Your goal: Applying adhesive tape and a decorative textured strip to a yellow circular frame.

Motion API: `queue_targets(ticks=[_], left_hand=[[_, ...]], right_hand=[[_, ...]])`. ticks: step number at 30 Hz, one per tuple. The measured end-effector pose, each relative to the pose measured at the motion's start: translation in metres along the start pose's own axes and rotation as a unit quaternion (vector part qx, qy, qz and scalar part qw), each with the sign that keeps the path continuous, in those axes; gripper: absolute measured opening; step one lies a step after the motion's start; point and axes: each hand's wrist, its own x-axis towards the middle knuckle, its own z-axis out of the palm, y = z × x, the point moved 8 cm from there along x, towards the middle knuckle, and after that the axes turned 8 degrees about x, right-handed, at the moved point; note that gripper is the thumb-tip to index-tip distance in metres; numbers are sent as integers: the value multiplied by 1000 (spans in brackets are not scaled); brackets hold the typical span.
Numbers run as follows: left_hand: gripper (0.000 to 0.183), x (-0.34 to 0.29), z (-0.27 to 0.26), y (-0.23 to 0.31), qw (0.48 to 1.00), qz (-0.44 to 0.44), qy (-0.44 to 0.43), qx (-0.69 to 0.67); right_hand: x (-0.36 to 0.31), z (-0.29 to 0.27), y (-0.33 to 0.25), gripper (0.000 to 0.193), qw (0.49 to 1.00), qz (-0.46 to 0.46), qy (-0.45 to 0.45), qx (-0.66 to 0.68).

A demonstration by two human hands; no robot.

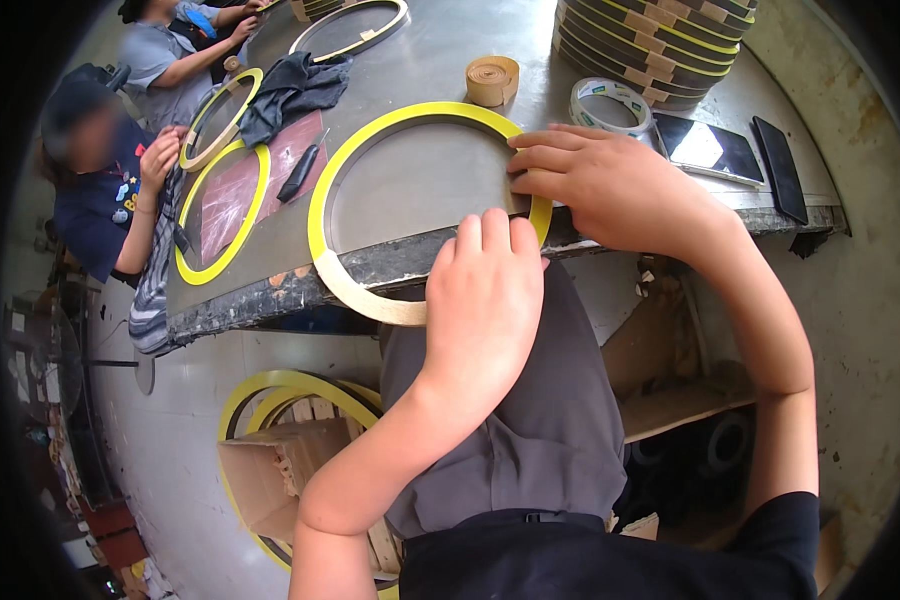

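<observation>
A large yellow ring [322, 195] with a dark inner side lies partly on the metal table and juts over its near edge toward my lap. Its near left stretch is covered by a pale tan strip [370, 303]. My left hand [485, 300] is closed round the near part of the ring, just right of where the tan strip disappears under it. On the ring's right side, my right hand [610, 185] grips the rim, fingers reaching over to the inside. The thumbs' hold underneath is mostly hidden.
Behind the ring stand a roll of tan tape [492, 80], a white tape roll [611, 106] and a stack of rings [650, 50]. Two phones [708, 148] [780, 168] lie at right. A co-worker [100, 180] handles rings at left, near a dark cloth [292, 95]. A cardboard box [280, 480] sits below.
</observation>
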Motion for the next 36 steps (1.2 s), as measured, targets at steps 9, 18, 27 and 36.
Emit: queue_targets(ticks=[9, 18, 27, 36], left_hand=[[26, -27, -40, -86, 966, 171, -136, -137], [41, -27, -49, -121, 968, 199, -151, -11], [41, -57, -22, -69, 967, 172, -29, -183], [38, -56, -20, -70, 965, 139, -53, -215]], right_hand=[[9, 24, -67, 11, 998, -3, -24, 55], [40, 53, -94, 35, 982, 99, 12, 158], [-4, 38, -60, 33, 982, 78, -70, 156], [35, 26, 116, 39, 974, 170, 149, 5]])
